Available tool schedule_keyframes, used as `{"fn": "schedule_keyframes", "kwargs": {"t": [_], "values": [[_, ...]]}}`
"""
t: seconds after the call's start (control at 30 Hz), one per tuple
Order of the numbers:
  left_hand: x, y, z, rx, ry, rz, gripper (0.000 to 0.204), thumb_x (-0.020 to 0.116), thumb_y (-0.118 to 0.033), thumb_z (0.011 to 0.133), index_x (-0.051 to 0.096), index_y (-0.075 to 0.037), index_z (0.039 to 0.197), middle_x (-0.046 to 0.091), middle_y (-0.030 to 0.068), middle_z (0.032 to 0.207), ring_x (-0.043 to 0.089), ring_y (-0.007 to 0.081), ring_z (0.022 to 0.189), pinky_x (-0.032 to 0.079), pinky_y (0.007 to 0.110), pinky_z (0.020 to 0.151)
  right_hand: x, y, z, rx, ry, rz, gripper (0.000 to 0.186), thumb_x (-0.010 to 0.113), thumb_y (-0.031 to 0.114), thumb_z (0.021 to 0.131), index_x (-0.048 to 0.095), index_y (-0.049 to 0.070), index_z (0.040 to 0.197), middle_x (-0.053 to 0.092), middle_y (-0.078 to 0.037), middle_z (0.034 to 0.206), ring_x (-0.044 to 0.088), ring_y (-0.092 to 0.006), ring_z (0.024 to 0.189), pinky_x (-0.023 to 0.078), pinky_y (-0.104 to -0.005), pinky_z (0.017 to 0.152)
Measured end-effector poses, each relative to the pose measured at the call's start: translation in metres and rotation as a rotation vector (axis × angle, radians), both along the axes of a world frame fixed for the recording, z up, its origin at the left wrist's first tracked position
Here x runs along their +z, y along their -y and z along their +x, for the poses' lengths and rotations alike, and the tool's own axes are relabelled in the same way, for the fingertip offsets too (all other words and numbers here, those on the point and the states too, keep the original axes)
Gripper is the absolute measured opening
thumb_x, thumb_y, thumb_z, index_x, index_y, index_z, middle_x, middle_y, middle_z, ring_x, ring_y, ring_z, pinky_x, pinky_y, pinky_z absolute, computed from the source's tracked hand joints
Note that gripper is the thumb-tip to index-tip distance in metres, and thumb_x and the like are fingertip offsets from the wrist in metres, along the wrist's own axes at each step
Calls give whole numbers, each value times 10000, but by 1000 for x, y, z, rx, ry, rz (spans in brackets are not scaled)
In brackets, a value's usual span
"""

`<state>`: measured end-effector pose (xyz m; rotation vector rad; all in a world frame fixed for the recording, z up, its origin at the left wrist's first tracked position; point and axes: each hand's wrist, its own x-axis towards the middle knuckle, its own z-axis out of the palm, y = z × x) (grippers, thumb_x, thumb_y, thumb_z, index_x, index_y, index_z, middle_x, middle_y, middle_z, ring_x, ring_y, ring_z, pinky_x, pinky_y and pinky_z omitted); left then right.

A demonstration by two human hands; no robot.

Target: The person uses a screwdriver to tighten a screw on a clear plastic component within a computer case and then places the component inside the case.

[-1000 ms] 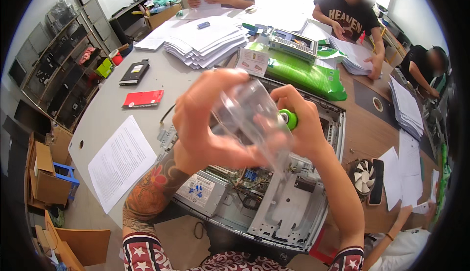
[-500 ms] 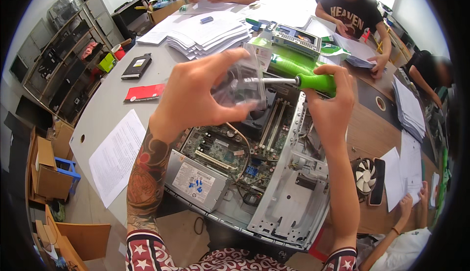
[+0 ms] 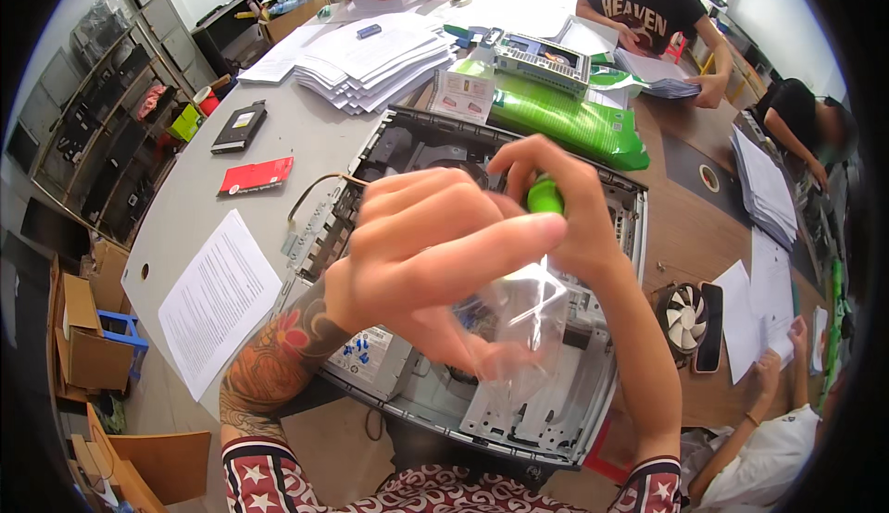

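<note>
My left hand (image 3: 426,254), its back uppermost and fingers curled, grips a clear, crinkled plastic piece (image 3: 523,309) that hangs below the fingers. My right hand (image 3: 579,217), just behind and to the right, is closed around the green handle of a screwdriver (image 3: 544,196); its shaft is hidden behind my left hand and the plastic. Both hands are over an open desktop computer case (image 3: 519,411) showing metal brackets, a cable and a labelled power supply (image 3: 361,356).
Paper stacks (image 3: 366,64), a green package (image 3: 565,119), an open drive-like unit (image 3: 542,59), a black drive (image 3: 239,127), a red packet (image 3: 255,177), a loose sheet (image 3: 218,300), a fan (image 3: 683,319) and phone (image 3: 708,328) surround the case. Co-workers (image 3: 648,13) handle papers at back and right.
My left hand has turned over, bringing the plastic down to lower right. My right hand has shifted left, and the screwdriver that lay horizontal half a second ago now has its shaft hidden.
</note>
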<state>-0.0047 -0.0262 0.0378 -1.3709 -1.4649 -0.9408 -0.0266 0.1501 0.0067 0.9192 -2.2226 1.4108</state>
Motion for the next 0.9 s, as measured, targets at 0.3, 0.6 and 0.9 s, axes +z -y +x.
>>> {"fn": "schedule_keyframes", "kwargs": {"t": [0.3, 0.6, 0.9], "values": [[-3, 36, -18, 529, -43, 74, 863, 888, -268, 610, 477, 68, 1290, 536, 196, 1182, 579, 170, 798, 508, 287, 648, 1, -2, 5, 140, 330, -122, 302, 845, 144, 745, 626, 46, 928, 567, 49, 660, 468, -11, 609, 363, -196, 542], [1, 51, -37, 620, 58, 21, 842, 862, -224, 729, 406, 71, 1372, 542, 246, 1344, 682, 215, 954, 543, 267, 709, 8, -4, 7, 13, 326, -293, 245, 800, 163, 812, 628, 51, 946, 634, 25, 743, 521, -16, 639, 382, -184, 561], [5, 61, -47, 643, 57, -82, 911, 882, -442, 662, 497, 59, 1318, 595, 195, 1304, 636, 145, 792, 521, 259, 675, -6, -5, -4, -196, -151, -191, 226, 795, 174, 806, 668, 24, 916, 641, -30, 704, 571, -74, 617, 425, -227, 556]]}}
